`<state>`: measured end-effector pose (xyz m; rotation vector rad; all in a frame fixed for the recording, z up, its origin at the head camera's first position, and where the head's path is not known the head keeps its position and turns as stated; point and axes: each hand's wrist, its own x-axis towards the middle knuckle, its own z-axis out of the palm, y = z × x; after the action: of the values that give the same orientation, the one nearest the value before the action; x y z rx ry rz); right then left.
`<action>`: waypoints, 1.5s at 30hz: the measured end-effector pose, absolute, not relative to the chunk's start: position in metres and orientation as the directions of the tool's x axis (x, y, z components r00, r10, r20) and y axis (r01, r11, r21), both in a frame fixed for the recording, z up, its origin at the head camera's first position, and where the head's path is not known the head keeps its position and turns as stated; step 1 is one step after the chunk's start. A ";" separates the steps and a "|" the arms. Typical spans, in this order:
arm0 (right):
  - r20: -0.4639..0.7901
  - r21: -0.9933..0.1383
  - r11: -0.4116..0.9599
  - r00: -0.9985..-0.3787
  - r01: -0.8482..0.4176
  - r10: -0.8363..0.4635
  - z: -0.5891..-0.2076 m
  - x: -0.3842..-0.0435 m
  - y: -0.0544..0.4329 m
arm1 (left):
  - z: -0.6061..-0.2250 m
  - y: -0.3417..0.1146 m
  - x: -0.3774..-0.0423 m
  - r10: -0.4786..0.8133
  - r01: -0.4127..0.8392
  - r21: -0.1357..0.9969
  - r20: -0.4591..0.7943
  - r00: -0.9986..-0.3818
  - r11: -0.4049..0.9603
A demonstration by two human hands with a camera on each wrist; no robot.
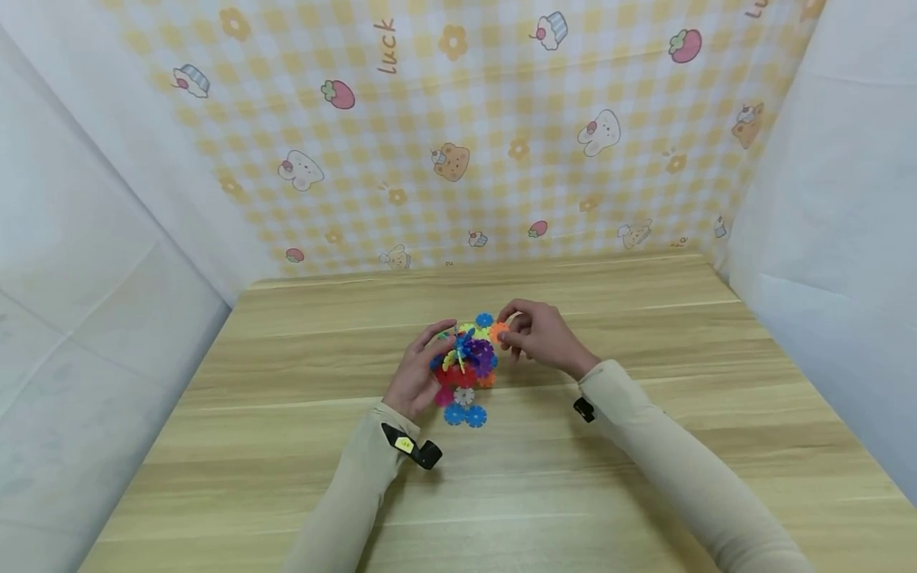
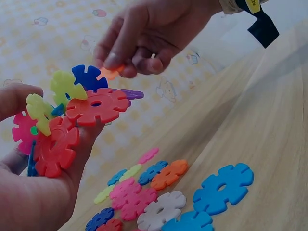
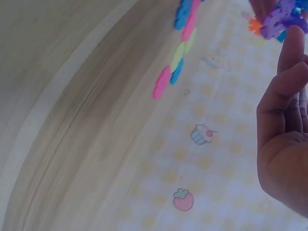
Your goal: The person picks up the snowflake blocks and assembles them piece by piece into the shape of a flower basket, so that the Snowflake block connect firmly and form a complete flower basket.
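Observation:
My left hand (image 1: 415, 380) holds a cluster of interlocked snowflake discs above the table. In the left wrist view a red disc (image 2: 57, 147), a second red disc (image 2: 108, 107), a yellow disc (image 2: 67, 89) and a dark blue disc (image 2: 90, 79) show in it. From the right, my right hand (image 1: 546, 334) pinches an orange snowflake disc (image 2: 109, 73) between thumb and fingertips, right at the cluster's dark blue disc. Purple discs (image 3: 276, 21) of the cluster appear near the right fingertips in the right wrist view. The fingers partly cover the orange disc.
Loose snowflake discs lie on the wooden table (image 1: 286, 446) beneath the hands, among them a white disc (image 2: 156, 212), a light blue disc (image 2: 233, 192) and an orange one (image 2: 169, 174). A checkered cloth (image 1: 516, 199) hangs behind the table, with white sheets (image 1: 824, 199) at the sides.

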<state>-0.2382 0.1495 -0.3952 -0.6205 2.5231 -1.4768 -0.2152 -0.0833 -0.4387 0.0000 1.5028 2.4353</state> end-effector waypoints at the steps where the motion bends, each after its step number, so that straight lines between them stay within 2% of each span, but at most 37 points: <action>1: 0.077 -0.865 0.423 -0.904 -0.271 -0.421 -0.394 -0.237 0.148 | -0.439 -0.083 -0.215 0.233 -0.236 0.877 -0.147 -0.961 -0.419; 11: 0.103 -0.874 0.400 -0.909 -0.277 -0.404 -0.393 -0.228 0.141 | -0.440 -0.079 -0.215 0.231 -0.220 0.876 -0.128 -0.964 -0.429; 21: 0.116 -0.836 0.452 -0.904 -0.312 -0.410 -0.392 -0.223 0.138 | -0.438 -0.079 -0.216 0.244 -0.205 0.918 -0.125 -0.962 -0.339; 27: 0.138 -0.836 0.446 -0.909 -0.319 -0.393 -0.396 -0.224 0.135 | -0.438 -0.075 -0.216 0.218 -0.147 0.961 -0.095 -0.971 -0.236; 34: 0.130 -0.833 0.450 -0.904 -0.323 -0.407 -0.407 -0.223 0.134 | -0.441 -0.077 -0.215 0.235 -0.103 0.994 -0.093 -0.968 -0.032; 37: 0.122 -0.864 0.405 -0.904 -0.300 -0.409 -0.412 -0.225 0.133 | -0.440 -0.079 -0.217 0.214 -0.112 0.990 -0.092 -0.973 -0.084; 41: 0.060 -0.897 0.373 -0.900 -0.238 -0.431 -0.418 -0.228 0.132 | -0.437 -0.084 -0.219 0.151 -0.147 0.964 -0.115 -0.982 -0.220; 43: 0.021 -0.872 0.423 -0.882 -0.246 -0.470 -0.421 -0.229 0.132 | -0.436 -0.088 -0.220 0.111 -0.160 0.947 -0.134 -0.985 -0.277; 45: -0.002 -0.807 0.503 -0.851 -0.309 -0.526 -0.421 -0.230 0.130 | -0.434 -0.091 -0.221 0.082 -0.153 0.936 -0.133 -0.988 -0.316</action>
<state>-0.2300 0.1302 -0.4210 -0.7093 2.5009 -1.2678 -0.2207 -0.0910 -0.4337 -0.0914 1.7434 2.4357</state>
